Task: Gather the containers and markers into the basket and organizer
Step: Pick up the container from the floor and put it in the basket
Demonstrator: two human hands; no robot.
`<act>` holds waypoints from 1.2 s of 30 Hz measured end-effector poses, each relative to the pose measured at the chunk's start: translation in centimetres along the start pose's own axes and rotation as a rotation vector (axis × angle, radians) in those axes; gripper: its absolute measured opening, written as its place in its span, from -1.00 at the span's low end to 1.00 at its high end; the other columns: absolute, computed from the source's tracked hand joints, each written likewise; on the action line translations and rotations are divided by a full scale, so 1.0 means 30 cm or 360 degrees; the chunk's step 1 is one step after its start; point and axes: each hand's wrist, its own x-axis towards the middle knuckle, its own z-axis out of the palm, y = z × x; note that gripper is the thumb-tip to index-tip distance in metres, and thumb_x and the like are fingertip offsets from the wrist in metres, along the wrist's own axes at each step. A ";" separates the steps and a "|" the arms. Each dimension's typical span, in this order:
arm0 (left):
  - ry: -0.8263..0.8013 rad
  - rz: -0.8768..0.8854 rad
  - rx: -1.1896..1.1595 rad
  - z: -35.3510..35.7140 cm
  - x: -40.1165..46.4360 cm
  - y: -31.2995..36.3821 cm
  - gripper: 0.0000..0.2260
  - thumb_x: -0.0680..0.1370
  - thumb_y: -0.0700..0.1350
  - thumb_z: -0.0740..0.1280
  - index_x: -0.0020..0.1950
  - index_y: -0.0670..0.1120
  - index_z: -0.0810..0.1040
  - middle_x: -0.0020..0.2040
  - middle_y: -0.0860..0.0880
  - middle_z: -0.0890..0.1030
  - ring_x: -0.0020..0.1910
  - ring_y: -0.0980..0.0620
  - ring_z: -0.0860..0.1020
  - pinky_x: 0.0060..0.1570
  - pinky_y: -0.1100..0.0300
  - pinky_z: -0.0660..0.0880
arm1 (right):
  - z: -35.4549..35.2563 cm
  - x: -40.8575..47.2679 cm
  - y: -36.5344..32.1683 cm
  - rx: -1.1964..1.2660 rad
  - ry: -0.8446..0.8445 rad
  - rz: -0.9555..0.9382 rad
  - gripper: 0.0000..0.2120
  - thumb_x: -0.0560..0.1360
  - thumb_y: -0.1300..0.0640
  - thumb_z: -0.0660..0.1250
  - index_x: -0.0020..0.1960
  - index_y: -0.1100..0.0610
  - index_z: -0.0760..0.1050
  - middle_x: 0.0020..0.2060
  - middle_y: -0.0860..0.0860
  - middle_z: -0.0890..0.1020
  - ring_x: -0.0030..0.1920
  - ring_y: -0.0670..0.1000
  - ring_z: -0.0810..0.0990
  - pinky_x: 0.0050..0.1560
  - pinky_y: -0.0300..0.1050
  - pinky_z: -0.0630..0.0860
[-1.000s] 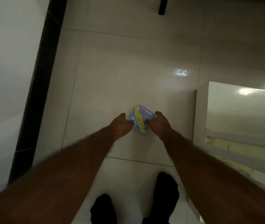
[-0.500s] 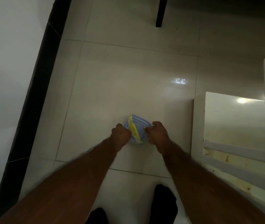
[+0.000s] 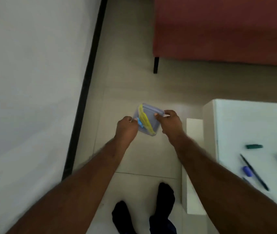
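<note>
A small clear bluish plastic container (image 3: 149, 118) with a yellow-edged lid and a blue clip is held out in front of me above the floor. My left hand (image 3: 126, 130) grips its left side at the clip. My right hand (image 3: 169, 123) pinches its right edge. On the white table (image 3: 245, 125) at the right lie several markers and pens: a green marker (image 3: 254, 146), a blue-capped marker (image 3: 247, 171) and a long dark pen (image 3: 254, 172). No basket or organizer is in view.
A white wall (image 3: 33, 81) with a black skirting strip (image 3: 85, 85) runs along the left. A red-topped piece of furniture (image 3: 223, 27) with a black leg (image 3: 156, 65) stands ahead. My dark-socked feet (image 3: 164, 200) stand on the pale tiled floor (image 3: 127, 85).
The view has swung up and to the right, bringing the table with markers and the red furniture into sight. Both hands still hold the container, now lifted higher and a little further apart.
</note>
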 end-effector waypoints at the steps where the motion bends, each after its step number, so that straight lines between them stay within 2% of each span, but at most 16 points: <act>1: -0.0017 0.0029 -0.0064 -0.055 -0.091 0.089 -0.68 0.37 0.17 0.28 -0.11 -0.06 0.57 -0.04 -0.23 0.65 -0.04 -0.25 0.65 0.05 -0.18 0.60 | -0.052 -0.069 -0.091 -0.0005 -0.0001 -0.0047 -0.49 0.45 -0.03 0.48 0.31 0.14 0.44 -0.13 0.03 0.57 -0.13 0.08 0.58 0.01 0.08 0.60; 3: -0.0046 0.0102 -0.0164 -0.159 -0.297 0.262 -0.81 0.44 0.09 0.38 -0.07 0.00 0.55 -0.06 -0.19 0.64 -0.12 -0.18 0.65 0.06 -0.16 0.61 | -0.151 -0.210 -0.243 -0.0013 -0.0035 -0.0162 -0.46 0.46 -0.03 0.47 0.35 0.13 0.42 -0.12 0.03 0.57 -0.11 0.09 0.59 0.01 0.05 0.58; 5: -0.0091 0.0154 -0.0229 -0.243 -0.471 0.390 -0.87 0.56 -0.06 0.40 0.05 -0.08 0.56 -0.05 -0.18 0.62 -0.22 -0.11 0.61 -0.01 -0.08 0.63 | -0.253 -0.358 -0.368 0.0012 -0.0099 -0.0241 -0.57 0.49 0.00 0.46 0.28 0.13 0.48 -0.15 0.02 0.59 -0.12 0.06 0.61 -0.13 -0.03 0.60; 7: -0.0123 0.0268 -0.0229 -0.320 -0.627 0.504 -0.80 0.59 -0.07 0.37 0.18 -0.11 0.56 0.01 -0.17 0.63 -0.17 -0.08 0.63 -0.06 -0.01 0.65 | -0.369 -0.515 -0.497 0.0085 -0.0116 -0.0312 -0.66 0.50 0.01 0.44 0.21 0.14 0.52 -0.13 0.06 0.62 -0.21 0.01 0.60 -0.36 -0.18 0.55; 9: -0.0187 0.0413 -0.0183 -0.395 -0.781 0.625 -0.73 0.59 -0.03 0.37 0.25 -0.08 0.54 0.04 -0.13 0.64 -0.07 -0.08 0.66 -0.02 0.00 0.65 | -0.484 -0.666 -0.619 0.0175 -0.0104 -0.0362 -0.70 0.51 0.03 0.43 0.17 0.14 0.53 -0.14 0.07 0.63 -0.27 -0.03 0.58 -0.43 -0.24 0.50; 12: -0.0207 0.0669 -0.0120 -0.487 -1.000 0.783 -0.71 0.58 0.00 0.37 0.28 -0.04 0.54 0.00 -0.03 0.64 -0.07 -0.04 0.66 0.01 -0.05 0.65 | -0.639 -0.876 -0.757 0.0359 -0.0123 -0.0443 -0.73 0.51 0.10 0.44 0.17 0.15 0.53 -0.22 0.07 0.59 -0.30 -0.03 0.54 -0.38 -0.15 0.51; 15: -0.0169 0.0925 -0.0100 -0.552 -1.189 0.913 -0.73 0.53 0.03 0.42 0.20 0.02 0.58 -0.07 0.00 0.66 -0.11 -0.06 0.66 0.00 -0.13 0.63 | -0.765 -1.067 -0.876 0.0532 -0.0098 -0.0539 -0.71 0.48 0.18 0.47 0.18 0.14 0.53 -0.20 0.09 0.59 -0.28 0.00 0.53 -0.27 -0.06 0.54; 17: -0.0201 0.1033 -0.0165 -0.561 -1.305 0.970 -0.83 0.54 -0.01 0.41 0.12 0.05 0.58 -0.17 0.02 0.65 -0.19 -0.10 0.66 -0.05 -0.15 0.63 | -0.847 -1.188 -0.921 0.0624 -0.0010 -0.0609 -0.66 0.45 0.21 0.50 0.19 0.13 0.52 -0.19 0.09 0.59 -0.26 0.03 0.54 -0.19 0.03 0.56; 19: -0.0247 0.1138 -0.0202 -0.553 -1.416 1.010 -0.96 0.59 -0.05 0.37 0.00 0.10 0.56 -0.21 0.04 0.64 -0.19 -0.16 0.67 -0.06 -0.14 0.64 | -0.928 -1.298 -0.945 0.0641 0.0107 -0.0683 -0.63 0.42 0.22 0.52 0.19 0.10 0.51 -0.15 0.08 0.62 -0.25 0.03 0.59 -0.17 0.07 0.61; 21: -0.0321 0.1193 -0.0250 -0.535 -1.511 1.039 -0.92 0.61 -0.01 0.33 -0.08 0.15 0.56 -0.20 0.01 0.65 -0.20 -0.13 0.66 -0.08 -0.12 0.65 | -1.002 -1.388 -0.955 0.0625 0.0200 -0.0750 -0.61 0.42 0.22 0.52 0.20 0.05 0.51 -0.07 0.07 0.64 -0.21 0.01 0.64 -0.17 0.06 0.65; 24: -0.0475 0.1260 -0.0308 -0.481 -1.637 1.067 -0.91 0.62 0.04 0.31 -0.02 0.09 0.58 -0.21 0.00 0.63 -0.26 0.00 0.59 -0.17 0.00 0.58 | -1.121 -1.499 -0.934 0.0604 0.0314 -0.0878 -0.54 0.40 0.22 0.53 0.24 -0.01 0.50 0.03 0.05 0.62 -0.09 0.02 0.66 -0.20 -0.05 0.63; 26: -0.0573 0.1251 -0.0359 -0.439 -1.701 1.081 -0.82 0.60 0.12 0.30 0.04 0.05 0.58 -0.14 -0.02 0.67 -0.16 -0.02 0.65 -0.13 0.05 0.60 | -1.191 -1.556 -0.912 0.0588 0.0387 -0.0941 -0.50 0.39 0.21 0.55 0.27 -0.03 0.50 0.06 0.01 0.60 0.00 0.05 0.66 -0.16 -0.02 0.66; 30: -0.0792 0.1173 -0.0450 -0.319 -1.821 1.122 -0.46 0.44 0.42 0.25 0.14 0.03 0.58 0.05 -0.08 0.69 0.04 -0.09 0.67 0.06 -0.06 0.63 | -1.349 -1.648 -0.849 0.0580 0.0484 -0.1033 -0.52 0.39 0.19 0.55 0.18 -0.21 0.50 0.08 -0.07 0.57 0.11 0.08 0.63 0.02 0.12 0.65; 32: -0.0838 0.1143 -0.0498 -0.238 -1.894 1.137 -0.48 0.53 0.39 0.18 0.17 0.00 0.55 0.07 -0.10 0.67 0.04 -0.08 0.67 0.06 -0.04 0.63 | -1.441 -1.679 -0.792 0.0599 0.0517 -0.1066 -0.51 0.40 0.22 0.53 0.18 -0.21 0.50 0.11 -0.08 0.58 0.10 0.09 0.63 0.03 0.10 0.65; 34: -0.0829 0.1126 -0.0551 -0.143 -1.975 1.144 -0.51 0.58 0.33 0.13 0.16 -0.05 0.52 0.05 -0.12 0.67 0.02 -0.07 0.67 0.04 -0.01 0.64 | -1.544 -1.704 -0.721 0.0643 0.0542 -0.1076 -0.50 0.43 0.29 0.48 0.23 -0.14 0.49 0.14 -0.08 0.57 0.05 0.03 0.65 -0.01 -0.01 0.64; 36: -0.0801 0.1115 -0.0599 -0.046 -2.052 1.138 -0.56 0.58 0.29 0.19 0.09 -0.08 0.50 0.00 -0.12 0.66 -0.02 -0.05 0.68 0.00 0.01 0.65 | -1.642 -1.725 -0.646 0.0746 0.0519 -0.1074 -0.50 0.45 0.37 0.41 0.26 -0.07 0.48 0.11 -0.06 0.59 -0.03 -0.05 0.66 -0.04 -0.09 0.63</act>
